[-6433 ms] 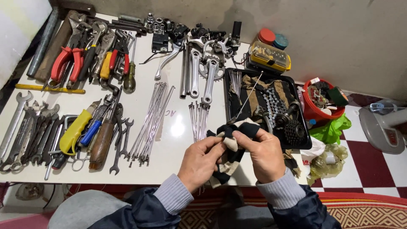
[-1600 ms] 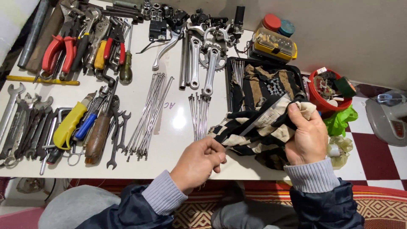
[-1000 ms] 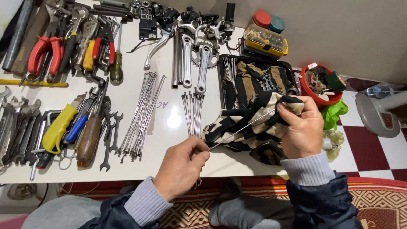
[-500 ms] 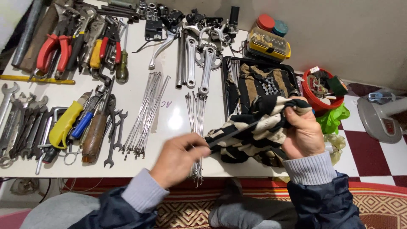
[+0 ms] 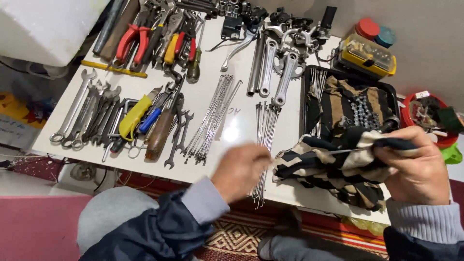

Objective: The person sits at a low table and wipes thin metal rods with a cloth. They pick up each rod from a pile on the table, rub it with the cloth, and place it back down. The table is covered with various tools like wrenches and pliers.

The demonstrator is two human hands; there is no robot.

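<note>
My right hand (image 5: pixel 415 169) is clenched around a black-and-cream striped cloth (image 5: pixel 328 166) at the table's front right edge. A thin metal spoke (image 5: pixel 314 152) runs out of the cloth toward the left. My left hand (image 5: pixel 241 170), blurred by motion, pinches that spoke's left end, just beside a bundle of loose spokes (image 5: pixel 265 140) lying on the white table (image 5: pixel 232 104). Part of the spoke is hidden inside the cloth.
A second spoke bundle (image 5: pixel 212 118) lies left of centre. Wrenches (image 5: pixel 87 113), pliers (image 5: pixel 133 41) and crank arms (image 5: pixel 275 67) fill the left and back. A black tray (image 5: pixel 309 82) with a chain (image 5: pixel 362 111) sits behind the cloth, with a yellow box (image 5: pixel 367 55) and red bowl (image 5: pixel 411 104) nearby.
My left hand has slid left along the spoke, away from the cloth. My right hand stays clenched on the cloth, which earlier was held by both hands.
</note>
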